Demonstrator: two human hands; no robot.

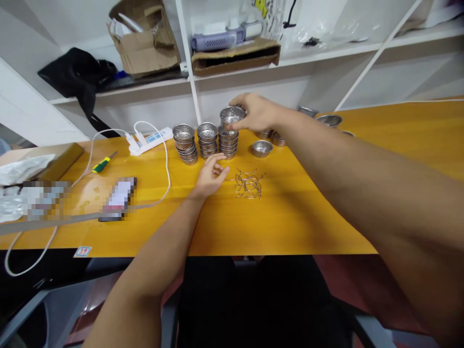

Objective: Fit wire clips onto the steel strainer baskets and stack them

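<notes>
Three stacks of perforated metal cups stand on the yellow tabletop. Your right hand grips one metal cup at the top of the rightmost stack. Your left hand rests open and empty just in front of the stacks, with a pile of wire clips to its right.

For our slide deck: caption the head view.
Right hand grips a perforated metal cup atop a stack; left hand rests beside.
</notes>
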